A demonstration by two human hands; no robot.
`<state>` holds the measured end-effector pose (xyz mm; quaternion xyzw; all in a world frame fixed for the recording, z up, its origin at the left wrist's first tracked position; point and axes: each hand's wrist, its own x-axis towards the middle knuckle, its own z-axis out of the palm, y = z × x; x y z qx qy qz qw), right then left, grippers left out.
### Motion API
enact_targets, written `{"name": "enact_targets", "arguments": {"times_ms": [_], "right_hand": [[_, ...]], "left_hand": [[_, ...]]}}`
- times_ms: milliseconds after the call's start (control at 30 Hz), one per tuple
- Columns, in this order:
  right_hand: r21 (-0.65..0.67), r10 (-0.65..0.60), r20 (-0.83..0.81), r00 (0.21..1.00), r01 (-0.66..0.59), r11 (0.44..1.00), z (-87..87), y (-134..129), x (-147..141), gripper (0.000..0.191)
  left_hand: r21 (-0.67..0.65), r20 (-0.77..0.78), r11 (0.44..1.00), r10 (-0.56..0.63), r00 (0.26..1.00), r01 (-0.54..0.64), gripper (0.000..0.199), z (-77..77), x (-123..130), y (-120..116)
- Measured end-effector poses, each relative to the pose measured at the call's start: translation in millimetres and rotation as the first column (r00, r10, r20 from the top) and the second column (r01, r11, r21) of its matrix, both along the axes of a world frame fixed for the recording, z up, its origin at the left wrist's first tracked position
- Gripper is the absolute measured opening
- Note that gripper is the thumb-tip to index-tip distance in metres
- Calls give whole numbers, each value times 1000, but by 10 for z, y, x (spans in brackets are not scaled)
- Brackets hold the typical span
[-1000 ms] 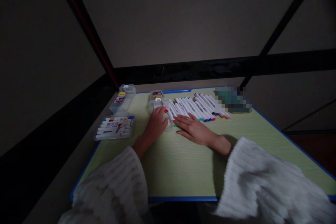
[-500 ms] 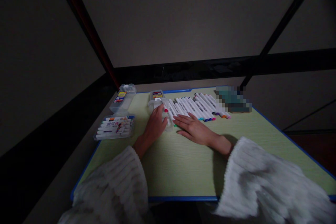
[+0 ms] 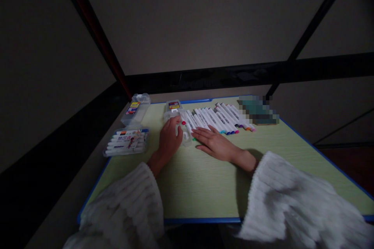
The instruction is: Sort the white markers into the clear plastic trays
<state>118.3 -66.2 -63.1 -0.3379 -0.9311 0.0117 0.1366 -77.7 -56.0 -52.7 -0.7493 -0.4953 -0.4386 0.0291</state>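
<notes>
My left hand (image 3: 170, 137) rests at the left side of an opened clear plastic marker case (image 3: 187, 141), its fingers bent and the thumb apart from them. No object shows between thumb and fingers. Part of the case is hidden behind this hand. A red-tipped marker (image 3: 183, 122) lies in the case, just beyond the fingertips. To the right, my right hand (image 3: 214, 142) lies palm down with fingers stretched out, the fingertips at the near ends of a row of white markers (image 3: 209, 118). The markers have coloured ends, among them green, blue, pink and orange.
A filled case of markers (image 3: 127, 142) lies at the table's left edge. Behind it is another clear case (image 3: 136, 113) with a yellow label. A pixelated flat device (image 3: 258, 111) lies at the back right. The pale green table (image 3: 201, 190) has a blue rim.
My left hand has drawn back slightly to the left, away from the red-tipped marker, and its fingers have bent more. My right hand has stayed in place.
</notes>
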Motion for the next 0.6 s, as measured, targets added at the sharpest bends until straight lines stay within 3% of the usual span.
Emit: {"name": "enact_targets", "arguments": {"times_ms": [300, 467, 600], "right_hand": [[78, 13, -49, 999, -9, 997, 94, 60, 154, 39], [182, -179, -54, 982, 186, 966, 211, 241, 543, 27], [171, -335, -128, 933, 354, 920, 168, 380, 909, 22]], "left_hand": [[199, -73, 978, -51, 996, 64, 19, -10, -20, -68], [221, -108, 967, -104, 989, 126, 17, -56, -62, -84], [236, -142, 957, -135, 981, 166, 16, -89, -99, -77]]}}
